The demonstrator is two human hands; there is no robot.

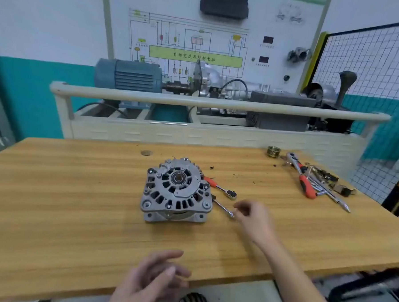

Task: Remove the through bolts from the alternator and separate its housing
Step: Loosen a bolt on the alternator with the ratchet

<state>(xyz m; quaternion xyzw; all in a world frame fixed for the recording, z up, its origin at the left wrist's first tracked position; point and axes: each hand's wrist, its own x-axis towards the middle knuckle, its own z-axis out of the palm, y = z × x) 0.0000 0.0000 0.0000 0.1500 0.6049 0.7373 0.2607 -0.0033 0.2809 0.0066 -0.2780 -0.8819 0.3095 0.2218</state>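
Blue motor (128, 74) sitting on trainer rig behind desk (75, 202); wiring-diagram board (194, 46) standing behind; brass pulley (273, 151) lying far right.

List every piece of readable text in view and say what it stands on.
"自动变速器控制电脑": dark print, slightly blurred, on the green rectangular block of the white wiring-diagram board.
Small captions under the two dark display windows: too blurred to read.
Grey alternator, tools: no readable marks.

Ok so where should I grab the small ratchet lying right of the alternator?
Probably the orange handle, from the right: it points up-left and ends beside the alternator, while the steel head lies bare on the table near the right hand.
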